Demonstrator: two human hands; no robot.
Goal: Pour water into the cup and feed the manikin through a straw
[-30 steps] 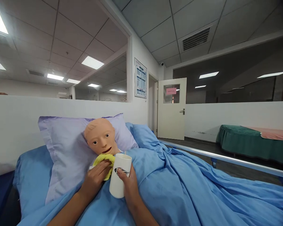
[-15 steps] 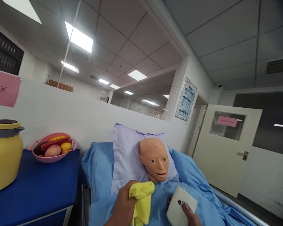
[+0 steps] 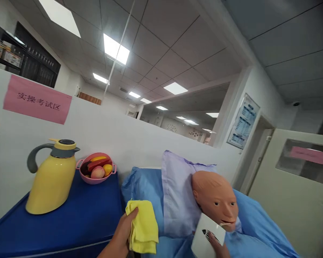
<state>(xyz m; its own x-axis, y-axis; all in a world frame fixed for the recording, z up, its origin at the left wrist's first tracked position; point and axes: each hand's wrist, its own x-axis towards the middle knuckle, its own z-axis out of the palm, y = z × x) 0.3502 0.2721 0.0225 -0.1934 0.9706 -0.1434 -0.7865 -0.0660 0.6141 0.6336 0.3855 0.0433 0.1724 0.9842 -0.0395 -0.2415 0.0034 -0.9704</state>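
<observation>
My left hand [image 3: 122, 234] pinches a folded yellow cloth [image 3: 142, 227], holding it up near the right edge of the blue bedside table [image 3: 78, 218]. My right hand [image 3: 216, 247] grips a white mug [image 3: 207, 236] with a black fish drawing, held just below the chin of a training manikin head [image 3: 216, 199]. A thin straw runs from the mug to the manikin's mouth. The manikin lies on a lilac pillow [image 3: 176, 193] under a blue sheet [image 3: 247, 233].
On the blue table stand a yellow thermos jug [image 3: 52, 177] and a pink bowl of fruit [image 3: 97, 167]. A white partition with a pink sign [image 3: 37, 100] runs behind. A cream door [image 3: 296, 193] is at the right.
The view has swung left, bringing the table and jug into sight. My left hand drew the yellow cloth away from the manikin's chin toward the table. The mug stays by the manikin's mouth.
</observation>
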